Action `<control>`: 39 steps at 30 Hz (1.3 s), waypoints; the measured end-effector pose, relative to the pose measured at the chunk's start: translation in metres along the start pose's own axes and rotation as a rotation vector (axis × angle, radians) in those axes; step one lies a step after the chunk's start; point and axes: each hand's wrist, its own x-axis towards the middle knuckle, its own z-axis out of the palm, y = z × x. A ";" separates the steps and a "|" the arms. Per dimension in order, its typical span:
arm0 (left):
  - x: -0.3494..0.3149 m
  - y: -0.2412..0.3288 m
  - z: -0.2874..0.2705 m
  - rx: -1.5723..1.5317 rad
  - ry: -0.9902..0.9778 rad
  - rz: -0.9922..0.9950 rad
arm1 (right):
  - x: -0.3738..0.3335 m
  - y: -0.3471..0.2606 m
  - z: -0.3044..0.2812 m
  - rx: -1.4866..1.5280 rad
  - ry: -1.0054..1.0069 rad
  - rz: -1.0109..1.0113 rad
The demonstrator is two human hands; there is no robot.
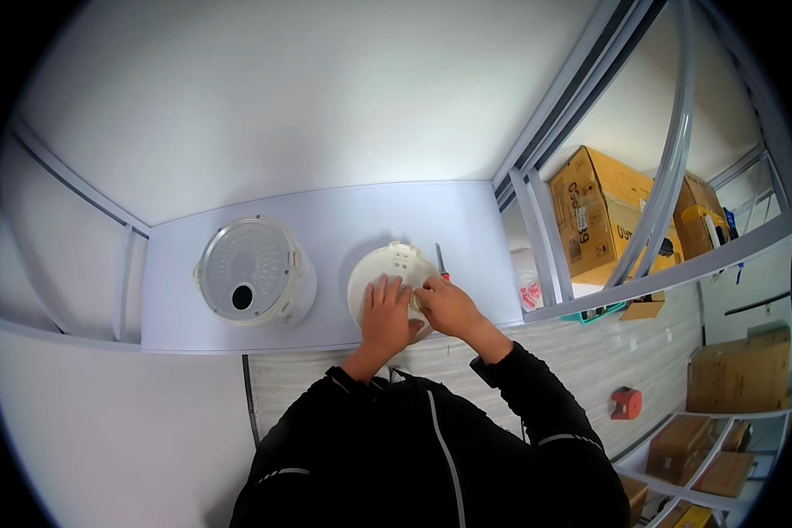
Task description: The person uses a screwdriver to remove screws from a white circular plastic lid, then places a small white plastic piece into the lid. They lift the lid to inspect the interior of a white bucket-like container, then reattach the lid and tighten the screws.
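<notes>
A round cream-white lid-like part [374, 267] lies on the white table near its front edge, with a hinge-like tab at its far rim. My left hand [385, 319] rests on it, palm down, fingers stretched out flat. Beside it, my right hand [451, 308] has its fingers pinched together at a small pale piece on the lid's right side; the fingers hide most of it. Just beyond my right hand lies a screwdriver [440, 256] with a dark shaft and a red handle end. To the left stands a round white appliance body [304, 286] with a grey metal top and a black round hole.
The white table [326, 205] meets a pale wall behind and grey metal frames on both sides. Cardboard boxes [603, 216] sit beyond the right frame. A red stool [626, 403] stands on the floor at right, near shelves with more boxes [680, 447].
</notes>
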 end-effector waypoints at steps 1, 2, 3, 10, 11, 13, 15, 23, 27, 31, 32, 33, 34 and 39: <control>0.000 0.000 0.000 -0.001 -0.003 -0.001 | -0.001 0.001 0.000 0.010 -0.006 -0.009; 0.000 0.000 0.000 -0.001 -0.005 -0.004 | -0.001 0.003 -0.001 0.020 -0.012 -0.020; 0.000 0.000 0.000 -0.001 -0.007 -0.006 | -0.001 0.003 -0.002 0.030 -0.018 -0.031; 0.001 0.002 -0.002 0.004 -0.011 -0.010 | -0.003 -0.006 0.001 0.003 0.012 0.040; 0.001 0.002 -0.002 0.007 -0.013 -0.010 | -0.003 -0.006 0.001 0.003 0.019 0.041; 0.000 0.001 -0.002 -0.010 -0.003 -0.012 | -0.003 -0.007 0.001 0.002 0.037 0.044; 0.000 0.000 -0.001 -0.018 0.004 -0.014 | -0.003 -0.006 0.002 0.002 0.059 0.048; 0.000 -0.002 0.003 -0.026 0.012 -0.031 | 0.001 -0.003 0.000 -0.037 0.036 0.002; 0.000 -0.003 0.003 -0.026 0.014 -0.024 | 0.003 -0.007 -0.001 -0.052 -0.009 0.050; -0.001 -0.003 0.002 -0.035 0.017 -0.024 | 0.002 -0.001 -0.004 -0.043 -0.023 -0.077; -0.001 -0.003 0.002 -0.036 0.019 -0.023 | 0.002 -0.001 -0.003 -0.037 -0.031 -0.065; 0.000 -0.003 0.003 -0.033 0.017 -0.024 | 0.002 -0.001 -0.002 -0.032 -0.039 -0.054; 0.000 -0.003 0.003 -0.030 0.016 -0.025 | 0.001 -0.001 -0.001 -0.032 -0.032 -0.053; 0.001 -0.002 0.001 -0.025 0.005 -0.019 | 0.001 0.002 0.002 -0.025 -0.018 -0.067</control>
